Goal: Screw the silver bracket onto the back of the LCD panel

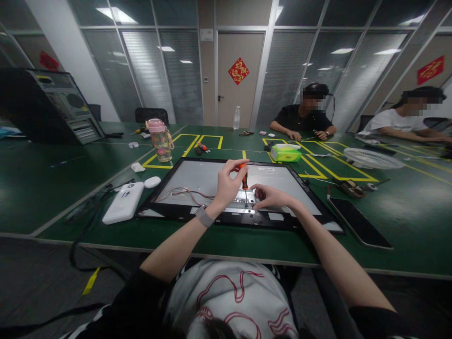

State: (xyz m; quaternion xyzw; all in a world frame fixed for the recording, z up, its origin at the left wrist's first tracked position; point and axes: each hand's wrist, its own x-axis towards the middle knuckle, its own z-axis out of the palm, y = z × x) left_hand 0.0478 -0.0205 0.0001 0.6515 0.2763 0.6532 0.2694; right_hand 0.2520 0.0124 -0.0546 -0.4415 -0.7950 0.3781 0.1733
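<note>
1. Grip: The left hand (229, 181) is closed on the top of the screwdriver (245, 183) with thumb and fingertips. The right hand (273, 196) is curled beside the shaft; whether it pinches anything cannot be told.
2. Position: The screwdriver stands nearly upright at 3 o'clock from the left palm and 10 o'clock from the right hand. Its shaft points down toward the metal bracket (239, 196); tip contact is not discernible.
3. Handling: Judged light and rigid, its handle likely non-slip. Best hold: handle between fingertips, shaft steadied low.
4. Beneath: The flat panel (282, 179) is judged broad, somewhat flexible and fragile; it should be taken by its black frame at 3 and 9 o'clock. Thin cables (190, 191) lie at 9 o'clock from the bracket.
5. Surroundings: A phone (358, 221) rests at 4 o'clock, beside the panel.
</note>
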